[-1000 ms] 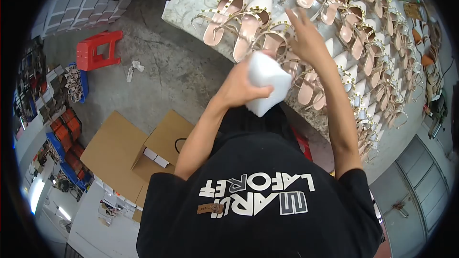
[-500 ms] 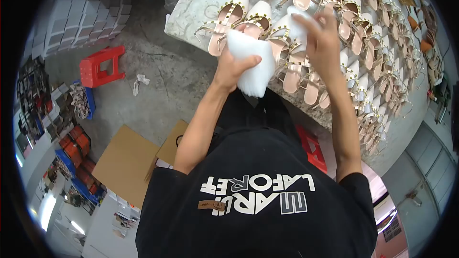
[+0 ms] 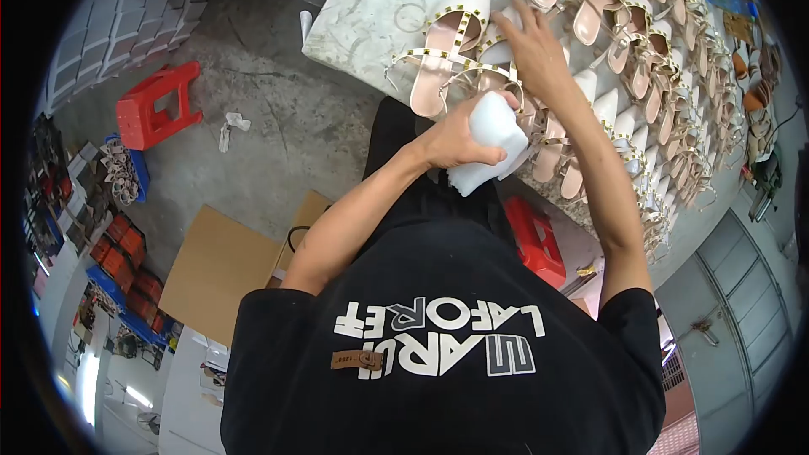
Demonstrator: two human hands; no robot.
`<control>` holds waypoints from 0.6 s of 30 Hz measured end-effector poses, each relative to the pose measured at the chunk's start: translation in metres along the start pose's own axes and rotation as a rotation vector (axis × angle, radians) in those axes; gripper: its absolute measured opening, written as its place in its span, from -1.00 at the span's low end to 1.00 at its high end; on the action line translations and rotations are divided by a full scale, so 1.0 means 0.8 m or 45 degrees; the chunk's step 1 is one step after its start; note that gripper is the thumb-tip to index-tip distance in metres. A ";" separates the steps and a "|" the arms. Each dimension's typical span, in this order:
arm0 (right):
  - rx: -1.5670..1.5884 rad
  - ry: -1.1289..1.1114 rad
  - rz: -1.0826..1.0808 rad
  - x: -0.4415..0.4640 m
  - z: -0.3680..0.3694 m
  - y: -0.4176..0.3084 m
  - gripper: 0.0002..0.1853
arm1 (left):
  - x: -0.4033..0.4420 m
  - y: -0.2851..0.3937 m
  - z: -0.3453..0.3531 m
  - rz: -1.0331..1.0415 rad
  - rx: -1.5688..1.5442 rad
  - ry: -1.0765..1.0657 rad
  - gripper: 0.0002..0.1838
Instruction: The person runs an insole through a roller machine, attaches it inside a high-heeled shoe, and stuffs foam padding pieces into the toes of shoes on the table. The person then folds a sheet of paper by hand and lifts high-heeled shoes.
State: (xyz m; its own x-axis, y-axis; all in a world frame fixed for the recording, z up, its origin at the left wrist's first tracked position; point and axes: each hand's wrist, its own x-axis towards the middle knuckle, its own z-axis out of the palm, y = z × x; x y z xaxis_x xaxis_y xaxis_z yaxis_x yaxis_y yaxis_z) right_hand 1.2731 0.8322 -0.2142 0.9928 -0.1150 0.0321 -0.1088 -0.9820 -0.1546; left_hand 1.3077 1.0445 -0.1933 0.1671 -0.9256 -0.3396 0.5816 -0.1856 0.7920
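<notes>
My left hand [image 3: 459, 136] is closed around a stack of soft white padding sheets [image 3: 490, 128], its thumb lying across the front. The fingertips on the far side come close to the straps of a pale studded slingback shoe [image 3: 497, 77] at the table edge. Over that shoe's pointed white toe lies my right hand [image 3: 535, 49], fingers curled on it and thumb hidden. To the left of it, another studded slingback [image 3: 431, 94] rests with its beige insole facing up.
Rows of similar shoes [image 3: 645, 88] cover the stone-topped table [image 3: 362, 21] to the right. A red stool [image 3: 143, 118] stands on the floor at left, and another red stool [image 3: 535, 240] is under the table. An opened cardboard box [image 3: 215, 265] is beside my left arm.
My right hand has moved left and down onto a shoe's toe; the white sheet it held is no longer visible. My left hand has moved right and slightly down with the stack.
</notes>
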 end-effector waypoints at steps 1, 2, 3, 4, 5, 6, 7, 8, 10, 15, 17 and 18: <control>0.046 -0.227 0.121 0.006 -0.001 0.000 -0.46 | 0.000 0.003 -0.002 -0.044 0.091 -0.032 -0.23; 0.052 -0.227 0.122 0.012 0.002 -0.002 -0.46 | 0.001 0.005 -0.004 -0.085 0.183 -0.063 -0.25; 0.039 -0.350 0.205 0.017 0.005 -0.004 -0.41 | 0.002 0.004 -0.006 -0.089 0.184 -0.062 -0.25; 0.025 -0.473 0.281 0.021 0.008 -0.005 -0.36 | 0.003 0.003 -0.007 -0.079 0.243 -0.071 -0.26; 0.032 -0.477 0.285 0.015 0.014 -0.008 -0.36 | 0.000 0.003 -0.004 -0.076 0.302 -0.089 -0.26; 0.063 -0.400 0.314 0.010 0.020 -0.010 -0.33 | -0.002 0.005 0.000 -0.076 0.310 -0.092 -0.26; 0.093 -0.313 0.334 0.010 0.023 -0.009 -0.31 | -0.003 0.008 0.002 -0.069 0.387 -0.088 -0.25; 0.096 -0.299 0.328 0.009 0.017 -0.008 -0.31 | -0.008 0.014 0.007 -0.064 0.465 -0.082 -0.23; 0.048 -0.275 0.150 -0.003 0.002 0.002 -0.27 | -0.036 0.020 0.031 0.403 0.960 0.066 -0.16; 0.856 -0.043 0.260 -0.059 -0.166 -0.062 -0.27 | -0.100 0.082 0.054 0.343 0.030 0.861 -0.24; 1.236 -0.296 0.162 -0.080 -0.181 -0.120 -0.25 | -0.091 0.071 0.060 0.356 -0.180 0.801 -0.21; 1.156 -0.189 0.114 -0.083 -0.169 -0.146 -0.24 | -0.081 0.071 0.057 0.388 -0.385 0.729 -0.18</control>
State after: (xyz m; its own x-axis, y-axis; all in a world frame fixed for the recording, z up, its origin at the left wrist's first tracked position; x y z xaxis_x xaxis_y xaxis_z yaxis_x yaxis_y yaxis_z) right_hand 1.2129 0.9346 -0.0649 0.9856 -0.1029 -0.1344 -0.1673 -0.4691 -0.8672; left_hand 1.2936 1.0788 -0.1031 0.7005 -0.5881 -0.4042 0.6240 0.2301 0.7468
